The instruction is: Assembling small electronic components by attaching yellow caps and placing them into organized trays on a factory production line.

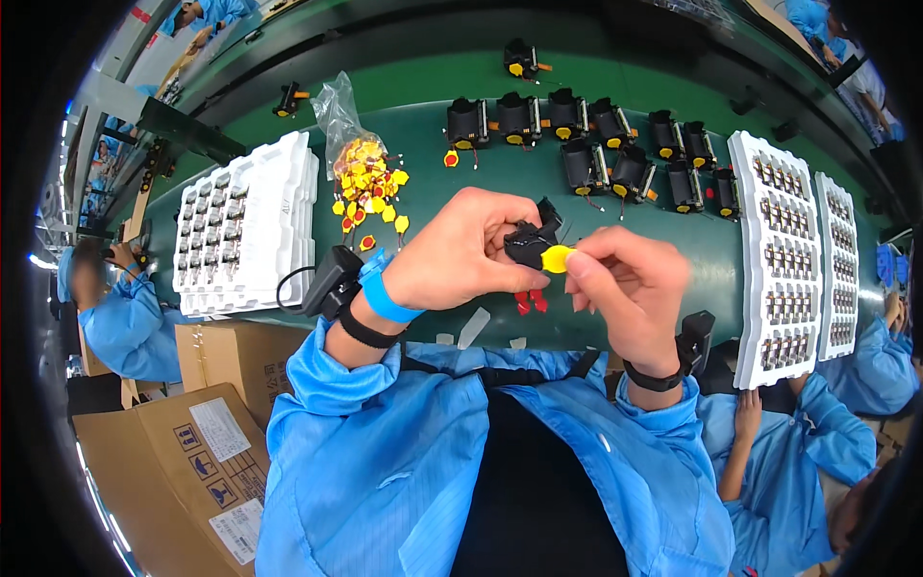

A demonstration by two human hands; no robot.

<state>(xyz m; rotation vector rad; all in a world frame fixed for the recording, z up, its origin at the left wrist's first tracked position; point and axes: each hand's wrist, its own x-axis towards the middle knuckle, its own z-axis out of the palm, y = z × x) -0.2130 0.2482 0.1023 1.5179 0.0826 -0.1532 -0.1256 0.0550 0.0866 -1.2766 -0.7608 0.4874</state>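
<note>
Above the near edge of the green bench, my left hand [454, 252] grips a black plastic housing [525, 246] between thumb and fingers. My right hand [631, 287] pinches a yellow hexagonal piece [555, 259] by its right edge. That piece lies against the housing's lower right side; whether it is attached, I cannot tell. Below my left thumb show small red pieces [530, 302], partly covered by the hand. Beyond my hands, several similar black housings [520, 119] stand in rows, with yellow pieces visible on some of them.
At the left stands a stack of white trays [306, 192] with small metal parts. A clear plastic bag [336, 111] spills a heap of yellow and red pieces [365, 178]. White trays [738, 250] of metal parts line the right. Cardboard boxes [159, 462] sit lower left; co-workers flank the bench.
</note>
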